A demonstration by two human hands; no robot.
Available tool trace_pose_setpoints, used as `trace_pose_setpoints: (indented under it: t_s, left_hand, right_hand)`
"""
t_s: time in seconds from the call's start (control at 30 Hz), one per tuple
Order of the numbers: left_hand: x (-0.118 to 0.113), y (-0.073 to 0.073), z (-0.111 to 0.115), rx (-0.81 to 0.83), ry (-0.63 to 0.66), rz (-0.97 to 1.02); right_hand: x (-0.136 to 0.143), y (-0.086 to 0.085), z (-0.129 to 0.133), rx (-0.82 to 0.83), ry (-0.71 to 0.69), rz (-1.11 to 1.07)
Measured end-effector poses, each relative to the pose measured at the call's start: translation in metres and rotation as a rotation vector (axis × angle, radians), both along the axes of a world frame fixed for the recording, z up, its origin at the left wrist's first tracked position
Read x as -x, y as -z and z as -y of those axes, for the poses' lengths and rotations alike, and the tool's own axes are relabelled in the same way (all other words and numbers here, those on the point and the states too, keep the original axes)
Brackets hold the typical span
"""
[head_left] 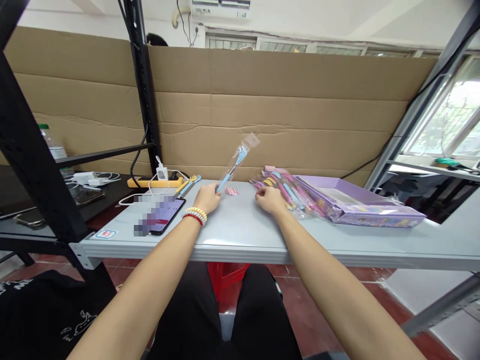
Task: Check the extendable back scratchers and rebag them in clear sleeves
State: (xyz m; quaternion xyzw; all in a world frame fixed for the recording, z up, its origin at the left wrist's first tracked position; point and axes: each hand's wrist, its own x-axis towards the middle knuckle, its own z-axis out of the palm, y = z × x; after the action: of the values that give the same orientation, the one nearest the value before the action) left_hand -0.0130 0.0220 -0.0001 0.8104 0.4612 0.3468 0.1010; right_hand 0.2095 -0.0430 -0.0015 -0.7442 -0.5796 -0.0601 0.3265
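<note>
My left hand is closed on the lower end of a blue pen in a clear plastic sleeve, tilted up to the right. My right hand rests at the left edge of a pile of bagged pens, pink, blue and yellow; its fingers are bent together, and what they hold, if anything, is hidden. A small pink card lies on the grey table between my hands. Several loose yellow and blue pens lie behind my left hand.
At the right stands an open purple box with plastic film. A phone lies at the left, in front of a yellow power strip with a white charger and cable. Black rack posts and a cardboard wall border the table.
</note>
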Motion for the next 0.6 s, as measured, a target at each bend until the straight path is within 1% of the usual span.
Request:
trace_pose_setpoints:
  t_s: [0.33,0.6]
  left_hand:
    - [-0.0021,-0.0008,0.0028,-0.026,-0.054,-0.063]
    - [-0.0029,0.0001,0.0025,-0.034,-0.058,-0.069]
  right_hand:
    - [0.0033,-0.0021,0.0017,-0.025,-0.034,-0.063]
    - [0.0051,-0.0042,0.0034,-0.025,-0.065,-0.081]
